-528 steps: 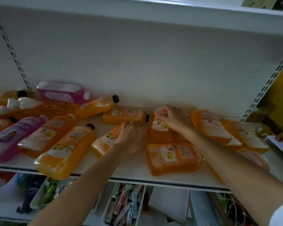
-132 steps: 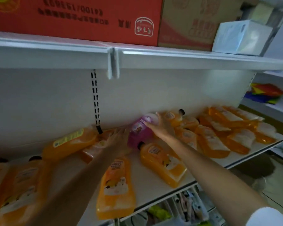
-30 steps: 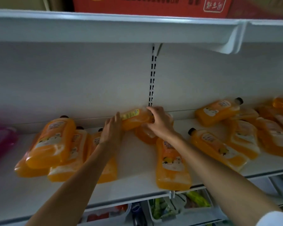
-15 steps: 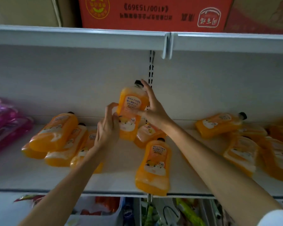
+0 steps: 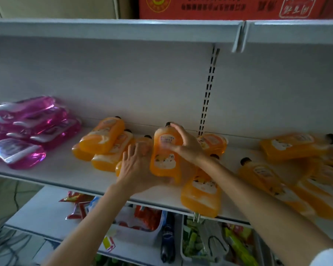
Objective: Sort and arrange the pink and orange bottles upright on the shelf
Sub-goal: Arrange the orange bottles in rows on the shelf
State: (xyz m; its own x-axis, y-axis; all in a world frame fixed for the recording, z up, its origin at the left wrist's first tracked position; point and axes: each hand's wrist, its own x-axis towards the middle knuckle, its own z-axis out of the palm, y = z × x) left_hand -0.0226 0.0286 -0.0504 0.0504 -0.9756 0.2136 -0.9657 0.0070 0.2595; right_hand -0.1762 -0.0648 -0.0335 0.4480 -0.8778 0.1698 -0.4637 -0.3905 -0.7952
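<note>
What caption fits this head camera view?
Right hand grips an orange bottle at the white shelf, pink bottles piled left.

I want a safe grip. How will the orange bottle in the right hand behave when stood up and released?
The orange bottle, gripped by the right hand, looks full, so probably heavy for its size. Its flat body should not roll, but tall and thin it may tip. The glossy plastic could be slippery.
</note>
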